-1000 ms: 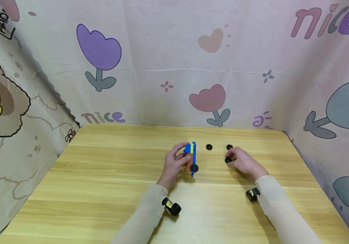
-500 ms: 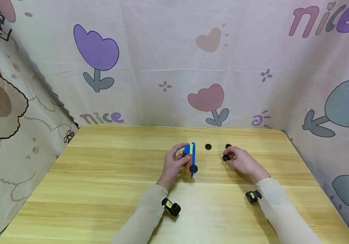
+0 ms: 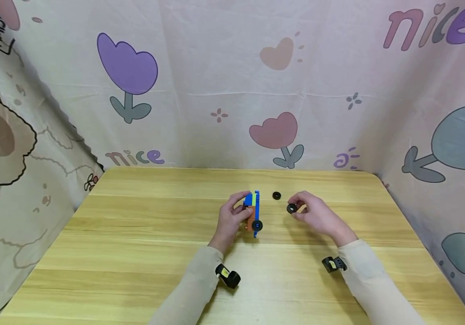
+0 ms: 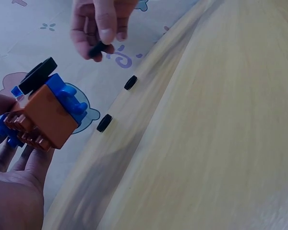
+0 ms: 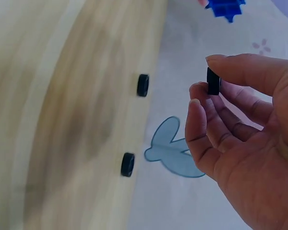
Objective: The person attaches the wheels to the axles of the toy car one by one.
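My left hand (image 3: 228,221) grips a toy brick car (image 3: 251,211) of blue, orange and yellow-green pieces, turned on its side above the table. One black wheel (image 3: 257,225) is fitted near the car's lower end; in the left wrist view that wheel (image 4: 38,75) sits over the orange block. To the right, my right hand (image 3: 317,215) pinches a small black tire (image 3: 291,208) between thumb and fingers. The right wrist view shows this tire (image 5: 213,81) edge-on at the fingertips, apart from the car.
Two more black tires lie on the wooden table (image 3: 143,253). In the head view one tire (image 3: 276,195) shows between the hands, the other hidden behind my right hand; the right wrist view shows this second tire (image 5: 127,164). Printed cloth (image 3: 200,135) hangs behind the table.
My right hand has moved left toward the car, carrying the pinched tire and covering the tire behind it in the head view. My left hand and the car have barely moved.
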The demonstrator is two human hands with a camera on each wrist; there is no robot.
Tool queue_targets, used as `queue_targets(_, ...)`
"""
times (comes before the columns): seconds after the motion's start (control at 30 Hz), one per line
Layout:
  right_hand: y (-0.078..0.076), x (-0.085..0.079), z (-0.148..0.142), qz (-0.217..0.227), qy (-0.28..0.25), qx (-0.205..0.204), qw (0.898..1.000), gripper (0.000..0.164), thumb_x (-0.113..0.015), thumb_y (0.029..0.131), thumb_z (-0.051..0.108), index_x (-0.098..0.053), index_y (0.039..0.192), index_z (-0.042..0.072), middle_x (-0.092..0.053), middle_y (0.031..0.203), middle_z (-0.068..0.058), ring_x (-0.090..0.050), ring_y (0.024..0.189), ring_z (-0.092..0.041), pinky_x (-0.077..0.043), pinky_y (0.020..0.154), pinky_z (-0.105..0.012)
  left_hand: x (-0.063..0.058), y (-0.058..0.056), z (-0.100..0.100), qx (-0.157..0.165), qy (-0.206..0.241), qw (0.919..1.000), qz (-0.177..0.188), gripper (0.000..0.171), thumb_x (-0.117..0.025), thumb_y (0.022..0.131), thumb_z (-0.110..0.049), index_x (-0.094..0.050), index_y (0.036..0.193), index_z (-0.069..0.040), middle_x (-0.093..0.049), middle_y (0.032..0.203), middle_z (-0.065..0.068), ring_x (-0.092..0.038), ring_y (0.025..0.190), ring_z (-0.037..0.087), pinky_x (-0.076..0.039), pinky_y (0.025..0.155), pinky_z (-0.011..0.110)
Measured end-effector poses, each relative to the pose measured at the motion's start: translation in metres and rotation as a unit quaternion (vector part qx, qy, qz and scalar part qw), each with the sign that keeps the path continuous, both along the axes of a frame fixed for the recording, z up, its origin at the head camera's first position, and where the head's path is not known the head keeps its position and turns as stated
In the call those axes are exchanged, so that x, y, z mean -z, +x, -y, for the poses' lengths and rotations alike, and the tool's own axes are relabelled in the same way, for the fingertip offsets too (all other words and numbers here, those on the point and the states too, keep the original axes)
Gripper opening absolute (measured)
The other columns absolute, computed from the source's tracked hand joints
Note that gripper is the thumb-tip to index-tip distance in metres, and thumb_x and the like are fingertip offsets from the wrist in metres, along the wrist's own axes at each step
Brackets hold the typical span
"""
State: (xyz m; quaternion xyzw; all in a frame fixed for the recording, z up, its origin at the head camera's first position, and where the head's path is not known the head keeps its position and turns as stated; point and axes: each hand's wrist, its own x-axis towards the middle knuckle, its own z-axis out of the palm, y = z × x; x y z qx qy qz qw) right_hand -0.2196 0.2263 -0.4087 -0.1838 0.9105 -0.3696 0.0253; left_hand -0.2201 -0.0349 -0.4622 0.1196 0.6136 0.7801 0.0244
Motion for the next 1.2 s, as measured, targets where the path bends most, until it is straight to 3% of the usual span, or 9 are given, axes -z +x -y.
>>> queue_targets(0.43,0.007,-0.012,0.025,-0.085,-0.046,-0.011,0.995,0.030,-0.076,0.082,-0.001,-0.065,0.110,0.002,-0.062,0.101,-0.003,-0.060,0.090,-0.018,-0.053,0.079,-0.039,-0.001,-0.001,0.001,-0.007,-0.008,0.9999,-0.008,0.045,-0.062,0.091,0.006,-0.055,0.135,0.001,-0.046,0.139,0.009,-0.061,0.107,0.030,-0.054,0.087,0.037)
queue_targets(0.67,0.012,-0.020,0.036,-0.091,-0.044,-0.018,0.995,0.029,-0.076,0.083,0.001,-0.065,0.110,0.004,-0.061,0.101,-0.002,-0.058,0.088,-0.017,-0.053,0.077,-0.035,0.000,0.000,-0.001,-0.008,0.002,1.0000,0.000,0.045,-0.062,0.090,0.008,-0.056,0.134,0.000,-0.046,0.138,0.009,-0.061,0.107,0.029,-0.055,0.085,0.037)
queue_targets(0.97,0.013,-0.021,0.049,-0.094,-0.055,-0.023,0.994,0.031,-0.075,0.085,0.001,-0.062,0.113,0.001,-0.060,0.102,-0.003,-0.060,0.084,-0.016,-0.053,0.079,-0.043,0.001,0.000,-0.003,-0.006,0.000,1.0000,-0.001,0.046,-0.063,0.091,0.008,-0.055,0.135,0.000,-0.045,0.138,0.013,-0.060,0.108,0.029,-0.053,0.088,0.035)
queue_targets(1.2,0.010,-0.019,0.062,-0.112,-0.063,-0.027,0.991,0.031,-0.076,0.084,0.001,-0.063,0.112,0.002,-0.058,0.101,-0.002,-0.059,0.085,-0.015,-0.052,0.082,-0.040,0.001,0.000,-0.003,-0.005,0.007,0.9999,-0.008,0.043,-0.063,0.091,0.006,-0.057,0.133,-0.002,-0.046,0.138,0.011,-0.061,0.110,0.029,-0.054,0.086,0.036)
